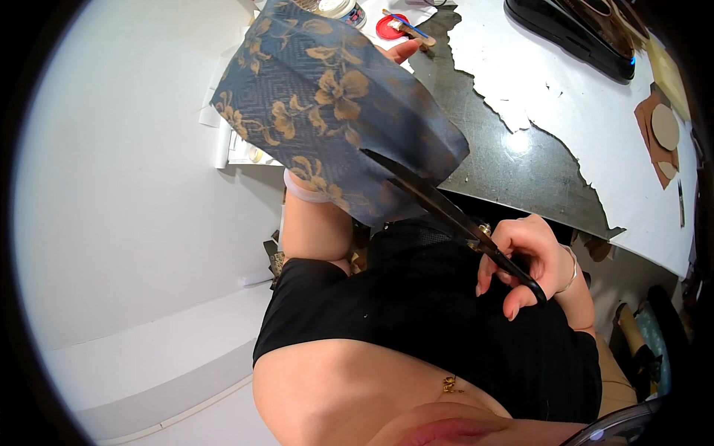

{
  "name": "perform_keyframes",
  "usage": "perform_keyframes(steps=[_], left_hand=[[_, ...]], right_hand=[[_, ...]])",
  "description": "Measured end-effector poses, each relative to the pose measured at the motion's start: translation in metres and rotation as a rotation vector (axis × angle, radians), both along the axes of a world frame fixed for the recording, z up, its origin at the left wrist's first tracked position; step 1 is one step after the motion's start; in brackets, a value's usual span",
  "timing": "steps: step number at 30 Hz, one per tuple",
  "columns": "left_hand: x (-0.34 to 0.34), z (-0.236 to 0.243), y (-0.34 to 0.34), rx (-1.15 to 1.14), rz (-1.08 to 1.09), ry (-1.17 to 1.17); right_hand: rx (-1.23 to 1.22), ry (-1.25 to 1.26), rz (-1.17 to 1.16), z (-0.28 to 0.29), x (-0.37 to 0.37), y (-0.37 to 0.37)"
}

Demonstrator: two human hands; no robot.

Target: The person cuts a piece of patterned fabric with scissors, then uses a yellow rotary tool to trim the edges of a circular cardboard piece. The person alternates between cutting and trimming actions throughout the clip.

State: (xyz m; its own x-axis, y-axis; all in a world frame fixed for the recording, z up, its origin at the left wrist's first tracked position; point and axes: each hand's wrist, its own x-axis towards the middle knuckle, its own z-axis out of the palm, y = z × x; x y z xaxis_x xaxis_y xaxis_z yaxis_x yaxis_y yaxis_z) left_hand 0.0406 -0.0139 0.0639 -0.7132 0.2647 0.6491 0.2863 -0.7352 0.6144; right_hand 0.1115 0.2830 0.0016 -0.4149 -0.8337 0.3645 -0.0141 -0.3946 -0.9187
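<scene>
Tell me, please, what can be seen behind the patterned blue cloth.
Behind the cloth is the left hand, partly showing past the upper right edge; the left forearm and a pale wristband show below. The rest of the hand and anything else covered cannot be seen.

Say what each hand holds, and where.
Right hand: black metal scissors, by the handles. Left hand: blue-grey, tan-flowered fabric, at far edge; exact grip hidden.

Gold-flowered blue-grey fabric (320, 123), black scissors (446, 207)

Craft workshop: scissors (446, 207), patterned fabric (320, 97), partly covered worktable (543, 171)
</scene>
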Motion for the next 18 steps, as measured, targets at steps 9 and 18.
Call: perform_keyframes(steps=[9,18], left_hand=[[-0.0045,-0.003,-0.0025,-0.079,-0.002,0.082],[-0.0105,-0.0058,-0.0083,-0.112,-0.033,0.136]], right_hand=[[0.007,0.003,0.011,0.0035,-0.0014,-0.0015],[-0.009,-0.009,0.007,0.0012,0.0002,-0.0031]])
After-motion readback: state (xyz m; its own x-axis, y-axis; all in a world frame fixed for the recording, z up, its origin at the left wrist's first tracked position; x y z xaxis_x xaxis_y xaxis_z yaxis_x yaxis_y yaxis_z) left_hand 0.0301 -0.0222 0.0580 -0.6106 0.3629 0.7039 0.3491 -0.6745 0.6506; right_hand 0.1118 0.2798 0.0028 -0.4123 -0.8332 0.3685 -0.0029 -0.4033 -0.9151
